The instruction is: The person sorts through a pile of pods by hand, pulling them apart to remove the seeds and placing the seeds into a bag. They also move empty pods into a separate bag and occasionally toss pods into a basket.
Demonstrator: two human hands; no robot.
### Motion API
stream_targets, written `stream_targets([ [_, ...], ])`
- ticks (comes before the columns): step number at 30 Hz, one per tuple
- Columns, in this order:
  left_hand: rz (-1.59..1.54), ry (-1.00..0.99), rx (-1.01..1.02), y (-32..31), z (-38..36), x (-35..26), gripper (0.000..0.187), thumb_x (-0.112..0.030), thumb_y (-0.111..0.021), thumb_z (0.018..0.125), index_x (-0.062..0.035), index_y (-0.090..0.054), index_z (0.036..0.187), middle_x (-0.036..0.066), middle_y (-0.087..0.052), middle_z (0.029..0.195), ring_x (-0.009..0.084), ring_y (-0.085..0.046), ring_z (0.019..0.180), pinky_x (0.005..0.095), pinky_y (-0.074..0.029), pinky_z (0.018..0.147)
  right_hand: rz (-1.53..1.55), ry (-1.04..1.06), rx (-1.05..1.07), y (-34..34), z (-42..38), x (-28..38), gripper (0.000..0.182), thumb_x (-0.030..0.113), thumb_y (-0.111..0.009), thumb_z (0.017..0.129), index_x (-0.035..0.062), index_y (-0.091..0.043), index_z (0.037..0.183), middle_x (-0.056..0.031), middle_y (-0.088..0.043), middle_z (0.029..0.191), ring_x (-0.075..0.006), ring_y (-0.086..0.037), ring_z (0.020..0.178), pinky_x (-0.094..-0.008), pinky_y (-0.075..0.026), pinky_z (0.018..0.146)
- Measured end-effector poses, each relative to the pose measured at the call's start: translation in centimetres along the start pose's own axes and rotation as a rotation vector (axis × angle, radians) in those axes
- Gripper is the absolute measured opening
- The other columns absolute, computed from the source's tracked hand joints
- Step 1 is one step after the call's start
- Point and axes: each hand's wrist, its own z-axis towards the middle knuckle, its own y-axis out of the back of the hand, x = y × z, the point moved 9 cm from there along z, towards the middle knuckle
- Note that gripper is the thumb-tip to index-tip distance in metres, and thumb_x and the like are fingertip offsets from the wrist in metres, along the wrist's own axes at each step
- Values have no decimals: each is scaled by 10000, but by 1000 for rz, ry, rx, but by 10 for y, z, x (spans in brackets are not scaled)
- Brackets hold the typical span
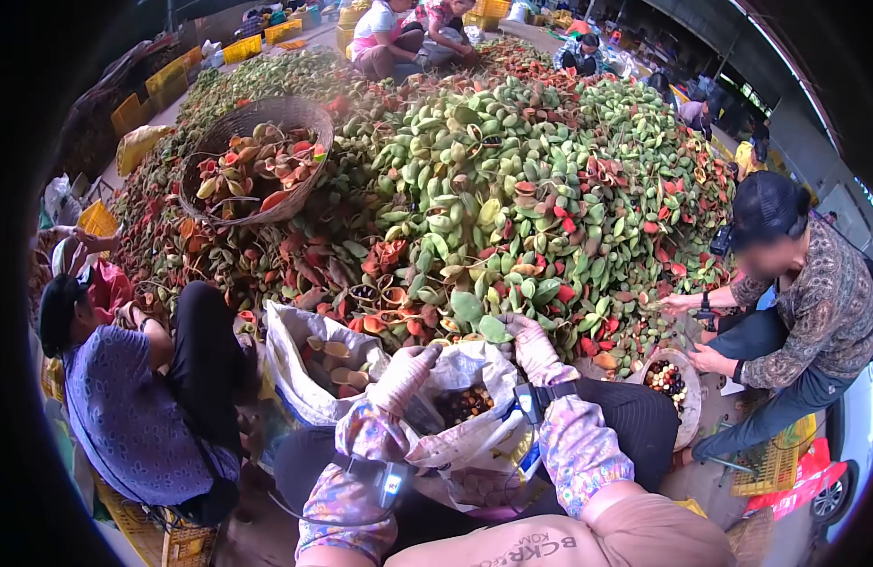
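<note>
My right hand point(535, 352), in a pale glove, pinches a green seed pod point(494, 329) at the near edge of the pod heap. My left hand point(405, 376), gloved with dark fingertips, is closed to the left of it; anything inside its fingers is hidden. Between and below my hands, an open white sack point(498, 370) contains dark and brown seeds point(466, 404). Left of it, another white sack point(283, 345) holds opened pod shells point(340, 364). Green and red pods point(465, 189) form a large heap in front of me.
A wicker basket point(195, 189) of opened pods rests on the heap. One person point(143, 397) sits at my left; another point(814, 293) bends at my right beside a bowl point(690, 416) of seeds. Yellow crates point(777, 458) and more people are around the heap.
</note>
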Motion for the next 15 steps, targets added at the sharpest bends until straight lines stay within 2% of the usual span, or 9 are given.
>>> stream_targets([
  [1,-66,95,94,-9,-4,8,458,-454,-571,864,-32,-643,1027,75,-644,911,179,-582,776,312,-461,692,27,10,76,-13,-12,7,251,200,-554,882,29,-587,1063,-5,-579,716,-83,-447,470,-216,-393,422],
  [4,-371,55,316,-38,-11,9,605,-567,-536,851,-6,-607,1067,120,-637,997,222,-604,866,364,-478,765,246,-132,275,-58,-47,12,257,169,-588,852,34,-588,1070,0,-581,696,-44,-422,472,-197,-322,408],
  [7,-526,0,388,-52,-24,4,711,-626,-513,830,14,-547,1138,171,-610,1052,288,-588,966,432,-465,847,305,-205,227,-77,-74,15,300,159,-583,844,25,-554,1111,6,-540,688,-38,-401,460,-186,-323,395],
  [9,-733,143,453,-68,-31,10,712,-601,-524,838,8,-481,1204,194,-561,1130,322,-548,1031,467,-448,873,284,-176,267,-80,-83,12,287,172,-587,854,27,-565,1100,5,-545,707,-39,-401,453,-169,-332,397],
  [10,-807,161,479,-73,-36,11,716,-598,-558,815,-11,-451,1212,195,-518,1151,364,-531,1070,564,-420,877,206,-146,236,-81,-83,8,272,192,-594,867,27,-578,1083,8,-555,710,-45,-429,457,-169,-351,404],
  [11,-808,153,480,-78,-34,14,716,-598,-558,815,-11,-451,1212,195,-518,1151,364,-531,1070,564,-420,877,4,-32,249,-83,-85,7,268,214,-609,870,45,-590,1076,9,-556,711,-51,-467,476,-195,-376,412],
  [13,-1008,100,517,-88,-29,18,609,-501,-565,860,-34,-438,1229,161,-533,1132,343,-527,1052,570,-409,892,-378,-78,199,-97,-100,5,274,150,-630,843,33,-597,1087,-18,-572,750,-93,-519,575,-246,-443,516],
  [14,-958,91,453,-78,-43,5,514,-385,-590,883,-41,-437,1234,135,-534,1146,293,-523,1049,518,-421,906,-739,232,196,-106,-100,14,303,140,-625,836,45,-573,1119,-11,-581,815,-94,-530,666,-251,-455,601],
  [15,-1089,13,532,-80,-41,-3,445,-306,-620,875,-41,-480,1204,123,-555,1117,258,-553,1009,448,-451,889,-757,444,197,-112,-109,21,329,159,-638,830,58,-553,1131,1,-580,855,-102,-522,723,-259,-455,645],
])
